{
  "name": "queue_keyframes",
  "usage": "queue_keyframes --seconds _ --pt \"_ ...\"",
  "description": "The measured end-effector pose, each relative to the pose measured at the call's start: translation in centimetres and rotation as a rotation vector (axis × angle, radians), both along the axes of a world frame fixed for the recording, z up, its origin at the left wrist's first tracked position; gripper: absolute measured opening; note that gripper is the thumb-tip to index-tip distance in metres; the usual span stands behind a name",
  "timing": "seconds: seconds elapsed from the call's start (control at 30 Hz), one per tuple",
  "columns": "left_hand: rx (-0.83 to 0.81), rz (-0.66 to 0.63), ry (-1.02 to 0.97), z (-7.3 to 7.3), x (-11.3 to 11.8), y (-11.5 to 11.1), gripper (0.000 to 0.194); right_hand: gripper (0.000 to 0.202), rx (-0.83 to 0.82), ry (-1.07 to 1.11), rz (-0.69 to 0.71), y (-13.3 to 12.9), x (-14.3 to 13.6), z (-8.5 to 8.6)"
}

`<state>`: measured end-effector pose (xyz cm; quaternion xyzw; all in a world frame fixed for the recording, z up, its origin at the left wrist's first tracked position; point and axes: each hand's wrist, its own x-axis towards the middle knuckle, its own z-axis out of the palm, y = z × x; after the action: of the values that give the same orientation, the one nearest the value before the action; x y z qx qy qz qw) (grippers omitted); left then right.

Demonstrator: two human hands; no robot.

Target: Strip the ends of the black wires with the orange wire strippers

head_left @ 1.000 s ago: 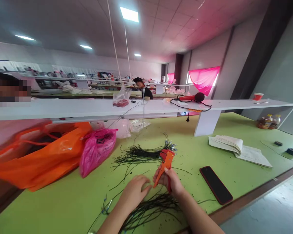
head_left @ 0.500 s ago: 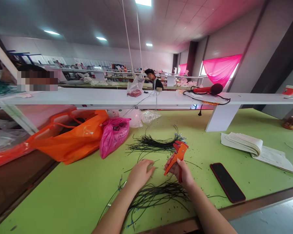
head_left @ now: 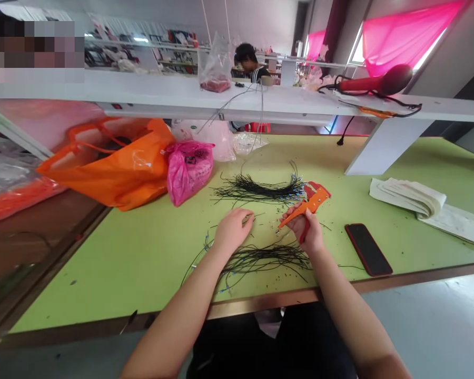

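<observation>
An orange wire stripper (head_left: 306, 207) with red jaw and red lower handle is in my right hand (head_left: 310, 234), fingers wrapped round its handles. Its head points up and to the right. My left hand (head_left: 235, 229) is closed in a pinch, and a thin black wire (head_left: 258, 215) sticks out past its fingertips toward the stripper. Beyond the hands lies a bundle of black wires (head_left: 260, 188) with blue-tipped ends at its right. A second bundle of black wires (head_left: 268, 256) lies nearer, under and between my forearms. Small dark clippings are scattered around.
A phone (head_left: 368, 250) and folded papers (head_left: 408, 197) lie at the right. An orange bag (head_left: 130, 166) and a pink bag (head_left: 189, 171) stand at the left. A white shelf (head_left: 142, 95) crosses above the table, bearing a red hair dryer (head_left: 363, 84). A person (head_left: 250, 63) is beyond it.
The camera has tilted downward, so the table sits higher in view and my lap shows. The stripper has turned more level, its head further right. Both hands keep their grips.
</observation>
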<state>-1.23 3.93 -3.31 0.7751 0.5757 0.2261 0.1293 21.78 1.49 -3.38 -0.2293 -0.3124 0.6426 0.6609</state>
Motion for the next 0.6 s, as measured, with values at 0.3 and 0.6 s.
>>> queue_keyframes --seconds 0.3,0.6 --pt "-0.101 0.079 0.201 -2.3 -0.1 1.9 0.025 0.025 -0.014 0.000 -0.055 0.3 0.3 0.0" --pt "0.088 0.089 -0.033 -0.3 -0.7 0.5 0.026 0.026 -0.013 -0.053 0.006 0.1 0.5 0.0"
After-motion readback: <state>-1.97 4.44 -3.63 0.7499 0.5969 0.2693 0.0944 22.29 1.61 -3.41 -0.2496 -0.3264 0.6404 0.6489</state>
